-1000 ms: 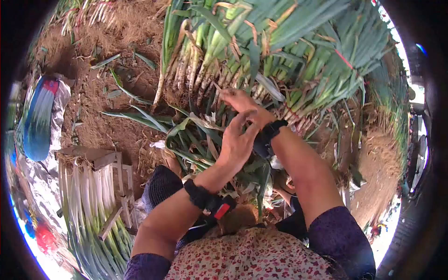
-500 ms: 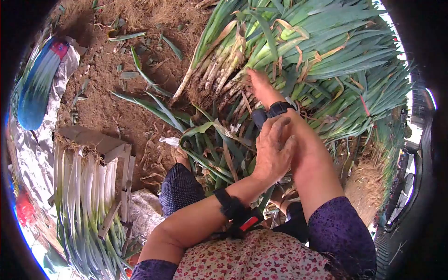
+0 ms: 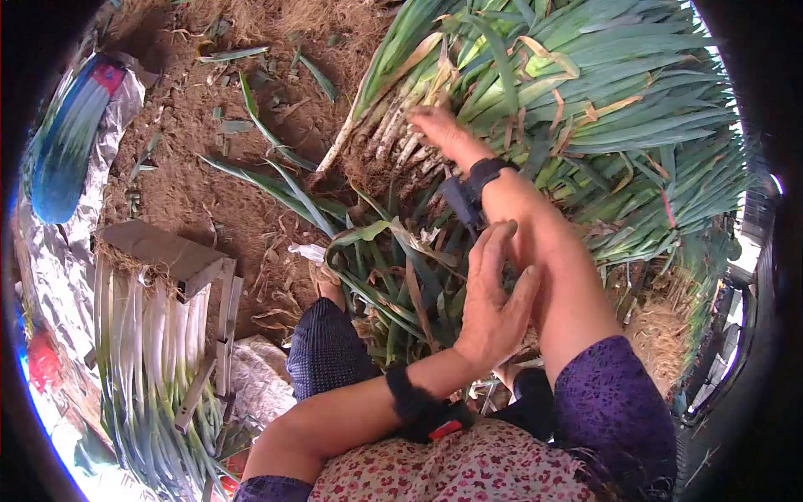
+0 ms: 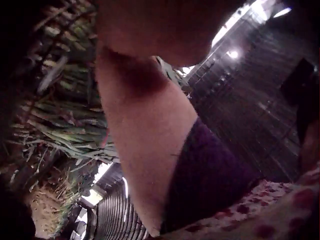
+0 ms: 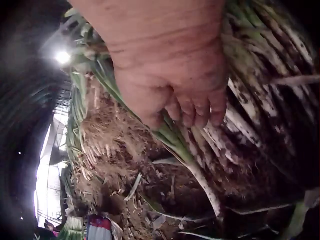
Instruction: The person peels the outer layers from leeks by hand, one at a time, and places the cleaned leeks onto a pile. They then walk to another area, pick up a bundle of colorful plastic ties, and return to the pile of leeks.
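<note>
So the right hand (image 3: 442,130) is out over the pale ends of the leek heap (image 3: 644,100). In the right-wrist view one leek (image 5: 204,186) runs just below the fingers, but honestly I can't tell if anything's pinched. Left hand (image 3: 493,318) is empty, thumb spread wide from the fingers, right by the right forearm (image 3: 544,243); can't say if they touch.

The heap spreads ahead and rightward of the right hand, roots near the hand, green tips pointing away. My guess is that's so the root ends are easy to grab. Between the left hand and the heap there's a tangle of loose leaves (image 3: 393,314), probably dropped there as waste. Further out, left of the left hand, cleaner-looking leeks (image 3: 150,318) sit by a small stand (image 3: 163,251), all lined up, likely to keep them apart from the dirty ones. Beyond that, a blue-wrapped bundle (image 3: 71,151).

Versus half a second ago, the right hand's shifted left across the shafts, and the left thumb's opened out.
</note>
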{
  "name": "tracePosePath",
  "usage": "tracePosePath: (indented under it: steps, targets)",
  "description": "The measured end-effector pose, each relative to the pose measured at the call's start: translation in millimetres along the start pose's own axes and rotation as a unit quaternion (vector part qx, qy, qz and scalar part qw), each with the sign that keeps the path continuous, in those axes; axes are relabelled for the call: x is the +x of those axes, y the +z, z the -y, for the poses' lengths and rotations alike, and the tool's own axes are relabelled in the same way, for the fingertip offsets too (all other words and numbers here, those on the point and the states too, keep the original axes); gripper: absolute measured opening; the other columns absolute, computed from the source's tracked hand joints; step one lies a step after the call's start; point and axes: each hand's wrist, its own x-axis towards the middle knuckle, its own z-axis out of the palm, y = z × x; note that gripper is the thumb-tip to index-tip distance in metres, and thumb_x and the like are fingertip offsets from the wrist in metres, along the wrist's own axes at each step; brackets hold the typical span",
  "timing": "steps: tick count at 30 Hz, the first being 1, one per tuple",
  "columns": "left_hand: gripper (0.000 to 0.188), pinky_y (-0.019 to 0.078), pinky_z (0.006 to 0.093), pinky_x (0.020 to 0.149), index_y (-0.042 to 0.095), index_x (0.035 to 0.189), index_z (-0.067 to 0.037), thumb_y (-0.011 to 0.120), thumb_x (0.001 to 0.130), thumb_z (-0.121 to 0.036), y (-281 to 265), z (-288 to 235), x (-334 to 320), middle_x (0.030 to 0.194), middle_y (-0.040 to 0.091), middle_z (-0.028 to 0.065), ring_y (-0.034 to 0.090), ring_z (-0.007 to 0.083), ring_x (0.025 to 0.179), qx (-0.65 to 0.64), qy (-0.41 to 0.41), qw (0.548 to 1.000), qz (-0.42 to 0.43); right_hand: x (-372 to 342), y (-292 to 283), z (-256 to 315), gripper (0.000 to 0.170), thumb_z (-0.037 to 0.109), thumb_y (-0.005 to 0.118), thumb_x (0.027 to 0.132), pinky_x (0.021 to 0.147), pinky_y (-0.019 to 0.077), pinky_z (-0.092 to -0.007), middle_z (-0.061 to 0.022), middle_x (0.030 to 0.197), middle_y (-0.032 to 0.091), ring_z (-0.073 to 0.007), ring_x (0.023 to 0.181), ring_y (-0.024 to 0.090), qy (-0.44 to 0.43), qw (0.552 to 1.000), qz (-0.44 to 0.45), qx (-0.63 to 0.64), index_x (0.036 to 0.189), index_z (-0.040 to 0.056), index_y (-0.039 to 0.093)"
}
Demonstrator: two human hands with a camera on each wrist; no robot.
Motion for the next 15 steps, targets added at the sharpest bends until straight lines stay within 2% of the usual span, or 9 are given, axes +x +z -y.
tracePosePath:
  steps: [2,3,4,5,6,7,8,13,15]
  targets:
    - [0.053,0.0262,0.0345,0.103,0.032,0.130,0.001,0.056,0.084,-0.010,-19,-6,-3,0.130,0.037,0.0163,0.034,0.0258,0.124,-0.009,-0.025,0.999,0.017,29,22,-54,0.045,0.028,0.059,0.083,0.081,0.0442,-0.0367,-0.0041,0.108,0.055,-0.0173,0.099,0.052,-0.087,0.996,0.001,0.000,0.123,0.0099,0.050]
    - [0.054,0.0248,0.0340,0.104,0.031,0.131,0.001,0.056,0.084,-0.010,-26,-6,-5,0.131,0.036,0.0156,0.032,0.0244,0.125,-0.012,-0.037,0.999,0.025,34,34,-60,0.047,0.029,0.058,0.084,0.084,0.0432,-0.0373,-0.0062,0.115,0.051,-0.0190,0.105,0.049,-0.056,0.998,-0.004,0.041,0.125,0.0097,0.047]
    - [0.054,0.0287,0.0391,0.103,0.033,0.130,-0.002,0.056,0.081,-0.008,-29,2,-8,0.134,0.030,0.0212,0.031,0.0344,0.126,-0.075,-0.029,0.997,0.009,37,46,-64,0.049,0.030,0.057,0.084,0.088,0.0421,-0.0379,-0.0082,0.122,0.046,-0.0206,0.112,0.045,-0.026,0.996,-0.012,0.083,0.127,0.0095,0.044]
    - [0.055,0.0288,0.0391,0.103,0.033,0.131,-0.002,0.056,0.081,-0.008,-35,4,-8,0.134,0.031,0.0213,0.031,0.0343,0.126,-0.054,-0.037,0.998,0.016,13,61,-39,0.052,0.031,0.057,0.085,0.092,0.0404,-0.0387,-0.0103,0.130,0.041,-0.0225,0.119,0.040,0.107,0.971,-0.041,0.211,0.130,0.0096,0.041]
    - [0.055,0.0288,0.0391,0.103,0.033,0.131,-0.002,0.056,0.081,-0.008,-45,1,-8,0.134,0.031,0.0213,0.031,0.0341,0.127,-0.032,-0.045,0.998,0.021,20,71,-44,0.057,0.033,0.055,0.086,0.099,0.0356,-0.0405,-0.0132,0.137,0.031,-0.0269,0.126,0.032,0.133,0.965,-0.028,0.223,0.134,0.0081,0.035]
    - [0.055,0.0288,0.0392,0.103,0.033,0.131,-0.002,0.056,0.081,-0.009,-53,-1,-8,0.134,0.031,0.0213,0.031,0.0340,0.127,-0.009,-0.054,0.998,0.025,29,76,-47,0.059,0.034,0.056,0.086,0.099,0.0350,-0.0411,-0.0138,0.138,0.031,-0.0276,0.126,0.031,0.149,0.963,-0.026,0.221,0.134,0.0075,0.035]
    - [0.059,0.0177,0.0351,0.106,0.026,0.135,0.001,0.054,0.084,-0.011,-59,-3,-9,0.136,0.030,0.0122,0.025,0.0204,0.129,-0.021,-0.087,0.995,0.042,33,78,-45,0.061,0.036,0.057,0.085,0.099,0.0344,-0.0417,-0.0144,0.138,0.030,-0.0283,0.126,0.031,0.167,0.961,-0.023,0.220,0.134,0.0069,0.035]
    - [0.058,0.0176,0.0375,0.106,0.027,0.136,-0.002,0.053,0.083,-0.010,-64,2,-13,0.136,0.032,0.0102,0.026,0.0206,0.129,-0.069,-0.132,0.988,0.040,41,87,-33,0.073,0.046,0.060,0.079,0.102,0.0283,-0.0425,-0.0156,0.140,0.027,-0.0301,0.126,0.031,0.247,0.939,-0.044,0.237,0.135,0.0086,0.034]
    - [0.057,0.0182,0.0377,0.106,0.028,0.135,-0.003,0.052,0.084,-0.010,-63,4,-16,0.136,0.033,0.0103,0.027,0.0206,0.129,-0.083,-0.125,0.987,0.048,39,80,-39,0.072,0.049,0.059,0.079,0.104,0.0236,-0.0439,-0.0126,0.142,0.023,-0.0293,0.126,0.032,0.160,0.959,0.024,0.231,0.135,0.0116,0.034]
